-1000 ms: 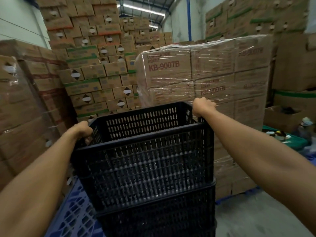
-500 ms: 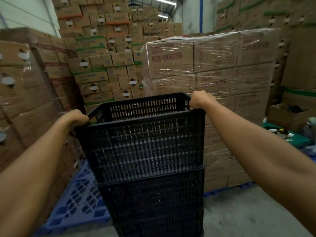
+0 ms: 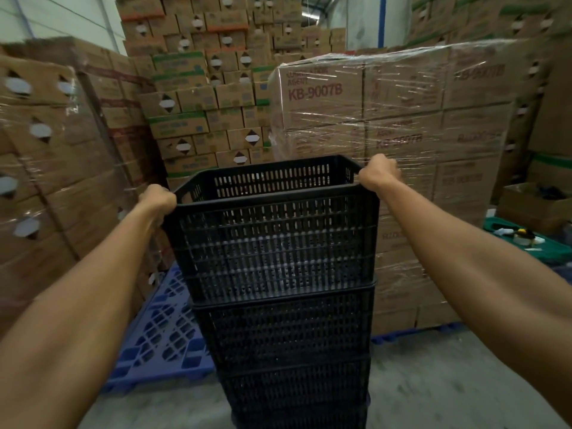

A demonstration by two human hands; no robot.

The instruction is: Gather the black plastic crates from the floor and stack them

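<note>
A black slotted plastic crate (image 3: pixel 278 243) sits as the top of a stack of black crates (image 3: pixel 291 351) standing on the concrete floor right in front of me. My left hand (image 3: pixel 156 199) is closed over the top crate's left rim corner. My right hand (image 3: pixel 379 173) is closed over its right rim at the far corner. The top crate looks level and nested on the crate beneath it. Its inside looks hollow; the bottom is hidden.
A blue plastic pallet (image 3: pixel 161 335) lies on the floor left of the stack. Shrink-wrapped cartons (image 3: pixel 402 119) rise close behind and to the right, more cartons (image 3: pixel 55 168) on the left. A green bin (image 3: pixel 526 246) with small items sits at right.
The top crate has come down and settled on the stack, and more of the lower crates shows now. Both hands kept their grip on the rim.
</note>
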